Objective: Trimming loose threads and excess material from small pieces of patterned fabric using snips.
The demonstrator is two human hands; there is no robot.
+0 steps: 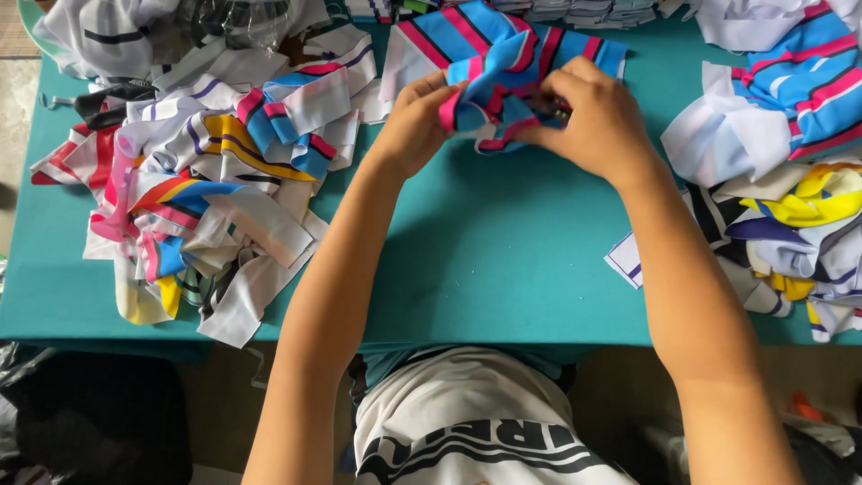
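1. Striped fabric piece (503, 67), bunched between both hands above the far middle of the bench (485, 260): much of it is hidden, since the fingers cover its centre and its folds overlap, so its full outline cannot be made out.
2. It shows blue bands with pink, black and white stripes; one part fans out flat toward the far edge, the rest is crumpled into a tight wad.
3. Left hand (415, 121) is closed on the wad's left side, fingertips pinching a pink-edged fold.
4. Right hand (593, 117) is curled over the right side, gripping the cloth; something small and dark sits under its fingers, too hidden to identify.
5. Both forearms reach up from the near edge, over the bare teal cover of the bench.
6. Left pile of scraps (206, 189) lies well apart from the hands: white, blue, pink, yellow and red strips tangled together, some hanging over the near edge.
7. Right pile of scraps (790, 180) holds similar blue-pink striped pieces plus yellow and white ones; the frame cuts it off.
8. Folded stack (575, 11) along the far edge is mostly cropped by the top of the picture.
9. White shirt (467, 422) of the person shows at the bottom.
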